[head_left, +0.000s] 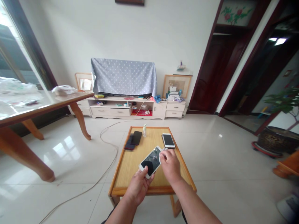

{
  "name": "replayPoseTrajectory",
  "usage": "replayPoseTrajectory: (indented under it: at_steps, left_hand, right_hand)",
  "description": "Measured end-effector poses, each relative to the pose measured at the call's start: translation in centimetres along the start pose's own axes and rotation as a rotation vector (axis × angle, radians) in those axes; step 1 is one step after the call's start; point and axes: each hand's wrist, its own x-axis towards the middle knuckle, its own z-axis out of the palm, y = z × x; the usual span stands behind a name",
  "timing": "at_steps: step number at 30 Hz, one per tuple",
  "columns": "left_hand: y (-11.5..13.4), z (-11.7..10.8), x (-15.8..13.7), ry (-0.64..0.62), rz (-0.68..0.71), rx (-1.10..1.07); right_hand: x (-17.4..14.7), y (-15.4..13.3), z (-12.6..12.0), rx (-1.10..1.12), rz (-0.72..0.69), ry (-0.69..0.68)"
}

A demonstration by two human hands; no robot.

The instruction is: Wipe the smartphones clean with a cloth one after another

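Note:
A white-framed smartphone with a dark, reflective screen is tilted above the small wooden table. My left hand grips its lower end, thumb over the front edge and fingers behind. At the phone's upper right edge, my right hand is closed in a pinch on a small white cloth or tissue, most of it hidden by the fingers. Another white smartphone lies at the table's right side. On the left lie a black phone and a dark, pixelated item. Near them stands a small clear pump bottle.
A cable runs across the tiled floor left of the table. A larger wooden table with plastic bags stands at left. Along the wall is a white TV cabinet under a spotted cloth. A potted plant is at right.

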Motion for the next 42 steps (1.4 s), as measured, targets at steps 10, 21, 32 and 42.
replayPoseTrajectory:
  at_steps: [10, 21, 32, 42]
  left_hand:
    - [-0.2, 0.1, -0.3, -0.05, 0.009, 0.021]
    - [-1.0, 0.9, -0.2, -0.134, 0.001, 0.1]
    - [-1.5, 1.5, -0.5, -0.177, -0.013, 0.203]
    - [-1.2, 1.3, -0.1, -0.184, -0.001, 0.177]
  right_hand:
    - [0.0, -0.7, 0.0, 0.006, 0.008, -0.053]
    - [-0.6, -1.9, 0.0, -0.004, -0.028, -0.121]
    - [-1.3, -2.9, 0.2, 0.035, -0.052, -0.172]
    - [-0.7, -2.4, -0.3, 0.001, 0.0, -0.121]
